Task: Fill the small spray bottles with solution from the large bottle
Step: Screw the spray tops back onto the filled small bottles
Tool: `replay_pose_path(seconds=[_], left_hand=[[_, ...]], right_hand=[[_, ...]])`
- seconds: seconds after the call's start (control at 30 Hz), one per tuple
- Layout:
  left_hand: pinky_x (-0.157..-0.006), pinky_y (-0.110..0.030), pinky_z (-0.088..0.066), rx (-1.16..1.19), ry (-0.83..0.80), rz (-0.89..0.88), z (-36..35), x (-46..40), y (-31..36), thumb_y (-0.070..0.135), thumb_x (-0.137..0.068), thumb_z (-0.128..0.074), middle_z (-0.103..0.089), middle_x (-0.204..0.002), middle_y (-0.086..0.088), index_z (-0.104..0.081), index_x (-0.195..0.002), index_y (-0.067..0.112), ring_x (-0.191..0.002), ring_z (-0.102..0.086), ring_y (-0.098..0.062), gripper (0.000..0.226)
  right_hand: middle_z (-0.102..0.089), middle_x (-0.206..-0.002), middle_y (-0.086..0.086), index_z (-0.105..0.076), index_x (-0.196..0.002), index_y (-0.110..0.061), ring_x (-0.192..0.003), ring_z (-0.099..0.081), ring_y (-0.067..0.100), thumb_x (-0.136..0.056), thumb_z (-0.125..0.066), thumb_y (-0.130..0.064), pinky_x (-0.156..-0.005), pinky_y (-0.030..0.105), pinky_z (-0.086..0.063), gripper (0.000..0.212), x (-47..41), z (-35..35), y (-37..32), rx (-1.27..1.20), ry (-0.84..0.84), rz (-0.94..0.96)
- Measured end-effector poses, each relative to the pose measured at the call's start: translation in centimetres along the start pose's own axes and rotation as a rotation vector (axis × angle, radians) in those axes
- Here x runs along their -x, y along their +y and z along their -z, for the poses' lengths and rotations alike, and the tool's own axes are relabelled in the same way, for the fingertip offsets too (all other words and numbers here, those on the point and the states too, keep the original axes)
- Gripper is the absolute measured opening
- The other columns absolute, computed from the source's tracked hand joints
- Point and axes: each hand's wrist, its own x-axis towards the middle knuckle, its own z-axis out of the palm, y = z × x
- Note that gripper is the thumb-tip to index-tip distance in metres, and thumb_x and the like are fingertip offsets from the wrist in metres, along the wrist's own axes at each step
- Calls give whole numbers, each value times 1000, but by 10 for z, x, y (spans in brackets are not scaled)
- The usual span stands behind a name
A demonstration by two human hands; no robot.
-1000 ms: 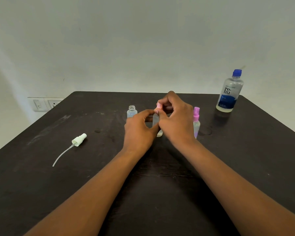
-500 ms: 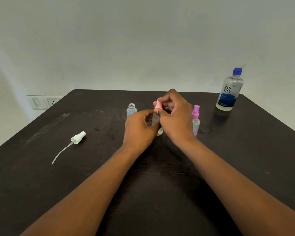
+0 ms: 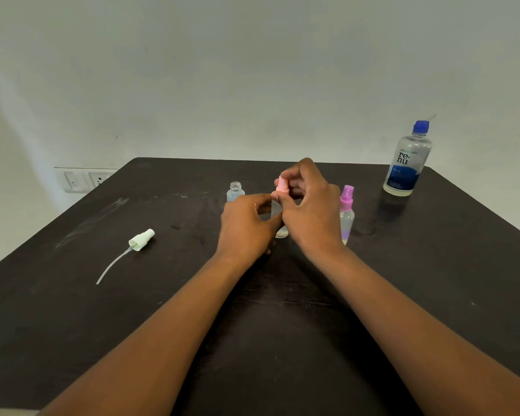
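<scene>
While gripped, pink-capped spray bottle (image 3: 278, 217) upright.

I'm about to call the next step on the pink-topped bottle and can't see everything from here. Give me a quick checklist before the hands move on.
1. Bottle steadied: left hand grips the small bottle, whose base rests on the table. Ok.
2. Top held: right hand pinches the pink sprayer. Ok.
3. Sprayer fully screwed on or off: hidden by fingers. Cannot tell.
4. Open bottle behind the left hand upright, without a top. Ok, but easy to knock.
5. Its white sprayer lies loose at the left. Not ok until refitted.
6. Large bottle upright, blue cap on, far right. Ok.
</scene>
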Motion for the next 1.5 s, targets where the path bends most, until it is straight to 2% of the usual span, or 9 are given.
replay_pose_path(seconds=[0.27, 0.4, 0.57, 0.67, 0.77, 0.93, 1.2, 1.37, 1.5], left_hand=[[-50, -37, -63, -30, -59, 27, 9, 14, 6, 14, -97, -73, -73, -131, -2, -66, -140, 16, -53, -73, -18, 43], [-46, -28, -58, -49, -20, 72, 19, 25, 7, 21, -96, -76, -70, -136, 2, -61, -147, 17, -53, -73, -15, 54], [-79, -28, -60, -313, 122, -82, 56, 45, 9, 27, -93, -78, -77, -96, 19, -81, -105, 31, -64, -61, 9, 13], [-69, -27, -47, -556, 241, -80, 86, 52, 9, 34, -90, -77, -72, -92, 20, -77, -92, 35, -73, -61, 0, 2], [-69, -30, -43, -825, 279, -28, 117, 51, 1, 42, -89, -75, -69, -103, 13, -76, -97, 34, -95, -67, -17, 11], [-90, -44, -54, -1033, 170, 159, 154, 42, -19, 50, -85, -76, -73, -124, -3, -77, -114, 25, -115, -65, -32, 38], [-74, -34, -51, -884, 67, 311, 164, 41, -44, 37, -86, -78, -77, -104, 3, -75, -103, 31, -97, -69, -23, 19], [-70, -30, -44, -821, 122, 244, 162, 42, -36, 27, -90, -74, -77, -97, 3, -78, -98, 27, -83, -64, -18, 10], [-71, -26, -49, -627, 201, 129, 151, 44, -19, 31, -88, -80, -75, -87, 13, -81, -98, 27, -78, -68, -5, 11]], right_hand=[[-72, -103, -5, -61, -118, -18, -93, -69, 10, -97, -72, -11, -82, 26, -60, 25, 9, 5, -3, 89, -47, 64], [-73, -107, -1, -61, -120, -17, -97, -70, 14, -94, -75, -11, -85, 30, -60, 31, 9, 6, -3, 112, -68, 69], [-73, -108, 0, -59, -120, -18, -97, -71, 18, -92, -78, -15, -86, 40, -62, 34, 9, 5, -2, 119, -62, 65], [-73, -114, 0, -60, -123, -17, -102, -71, 18, -92, -79, -17, -91, 40, -62, 36, 8, 6, -3, 90, -41, 60], [-72, -116, -2, -60, -123, -17, -104, -71, 15, -94, -78, -22, -90, 37, -62, 34, 7, 7, -4, 82, -9, 87], [-71, -113, 1, -63, -120, -14, -101, -70, 18, -94, -77, -21, -85, 37, -62, 30, 10, 13, -6, 130, 35, 218], [-69, -114, 2, -66, -117, -13, -103, -66, 19, -89, -81, -18, -89, 36, -57, 31, 15, 17, -12, 132, 17, 327], [-69, -113, 2, -68, -114, -14, -104, -64, 18, -90, -79, -18, -88, 35, -58, 27, 15, 18, -14, 126, 36, 358], [-71, -109, 4, -69, -111, -11, -101, -65, 18, -89, -79, -15, -86, 28, -56, 25, 16, 17, -18, 98, 67, 392]])
